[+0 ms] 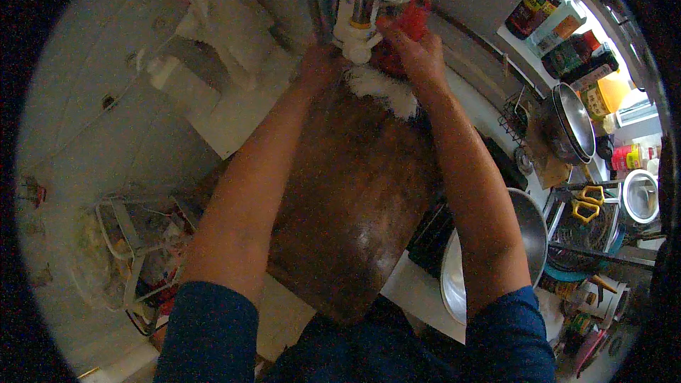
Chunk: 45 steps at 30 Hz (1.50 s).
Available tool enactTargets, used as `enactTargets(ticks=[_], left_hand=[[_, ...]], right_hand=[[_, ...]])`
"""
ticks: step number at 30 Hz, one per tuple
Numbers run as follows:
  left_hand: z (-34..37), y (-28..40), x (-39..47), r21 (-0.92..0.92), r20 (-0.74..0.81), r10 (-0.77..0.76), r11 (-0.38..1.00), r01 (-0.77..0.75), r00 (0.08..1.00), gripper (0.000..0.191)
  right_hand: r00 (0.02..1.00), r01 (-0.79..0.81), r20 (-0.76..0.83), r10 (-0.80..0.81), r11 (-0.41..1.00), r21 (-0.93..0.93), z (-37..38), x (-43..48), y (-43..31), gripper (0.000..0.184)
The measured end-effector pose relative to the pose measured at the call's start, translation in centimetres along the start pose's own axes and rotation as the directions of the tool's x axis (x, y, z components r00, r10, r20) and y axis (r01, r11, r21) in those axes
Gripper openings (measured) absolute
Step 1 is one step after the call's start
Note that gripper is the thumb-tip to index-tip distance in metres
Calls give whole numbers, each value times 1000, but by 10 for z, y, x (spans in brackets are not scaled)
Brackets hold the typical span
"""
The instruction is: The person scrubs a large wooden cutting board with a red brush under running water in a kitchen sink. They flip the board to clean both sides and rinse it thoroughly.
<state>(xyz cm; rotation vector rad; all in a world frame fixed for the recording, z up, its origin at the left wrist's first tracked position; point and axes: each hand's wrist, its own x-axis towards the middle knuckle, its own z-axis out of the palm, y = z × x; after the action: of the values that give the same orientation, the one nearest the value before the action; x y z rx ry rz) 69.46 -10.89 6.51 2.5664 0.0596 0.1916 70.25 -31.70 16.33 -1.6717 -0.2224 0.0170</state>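
Note:
At the far end of a brown board, probably wooden, both my arms reach forward. My right hand grips a crumpled red item that looks like a plastic bag. My left hand is in shadow, close to the left side of a white appliance or fixture with a shiny cylinder and a yellow ring. The fingers of that hand are too dark to make out. Between my hands, an irregular white patch lies on the board; its material is unclear.
A metal bowl or pan sits under my right forearm. To the right are stacked metal bowls, yellow-handled scissors and a shelf with several bottles. On the left stand a white-framed rack and a pale cloth or bag.

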Motion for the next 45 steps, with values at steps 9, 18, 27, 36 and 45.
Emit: enactTargets(ticks=[9, 18, 27, 36, 45], left_hand=[[7, 11, 13, 104, 30, -26, 994, 22, 999, 49], [-11, 5, 15, -59, 120, -3, 998, 10, 993, 49], [12, 15, 4, -605, 43, 63, 795, -24, 997, 42], [-79, 36, -161, -348, -3, -124, 930, 115, 992, 38], [-103, 23, -398, -277, -165, -847, 531, 801, 505, 49]], right_hand=[[973, 229, 147, -177, 692, -685, -6, 66, 129, 56], [972, 220, 48, -229, 822, -525, 20, 25, 106, 52], [928, 318, 249, -276, 936, -149, 80, -142, 176, 40], [921, 264, 380, -83, 851, -455, 57, -68, 240, 29], [777, 598, 569, -270, 597, -535, 85, -73, 234, 36]])
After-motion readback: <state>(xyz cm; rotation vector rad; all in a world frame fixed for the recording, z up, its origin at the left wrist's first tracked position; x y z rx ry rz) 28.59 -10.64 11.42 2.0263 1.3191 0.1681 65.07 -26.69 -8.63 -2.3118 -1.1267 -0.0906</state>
